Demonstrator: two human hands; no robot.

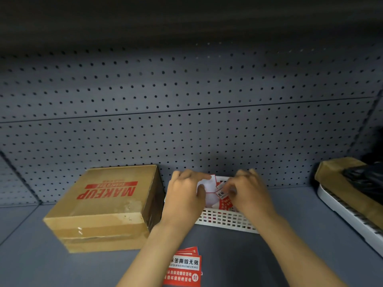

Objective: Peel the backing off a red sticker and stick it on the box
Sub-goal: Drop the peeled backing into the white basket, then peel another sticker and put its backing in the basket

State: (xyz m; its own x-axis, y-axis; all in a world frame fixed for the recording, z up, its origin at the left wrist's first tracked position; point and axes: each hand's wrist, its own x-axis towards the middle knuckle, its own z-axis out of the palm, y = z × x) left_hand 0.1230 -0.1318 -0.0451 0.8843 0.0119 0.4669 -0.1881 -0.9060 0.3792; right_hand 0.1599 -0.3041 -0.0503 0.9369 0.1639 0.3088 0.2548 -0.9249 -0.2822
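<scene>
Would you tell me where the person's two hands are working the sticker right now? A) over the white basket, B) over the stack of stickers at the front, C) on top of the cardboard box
A: the left hand and right hand hold the red sticker above the white basket, right of the cardboard box.

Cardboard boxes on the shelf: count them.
1: the cardboard box printed MAKEUP, left of the white basket. The brown object at far right is unclear.

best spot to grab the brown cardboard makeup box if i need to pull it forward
Probably grip the brown cardboard box by its two side walls near the front corners, one hand on each, coming from the front. It lies flat and wide on the grey shelf; its back is against the pegboard, and the white plastic basket crowds its right side.
</scene>
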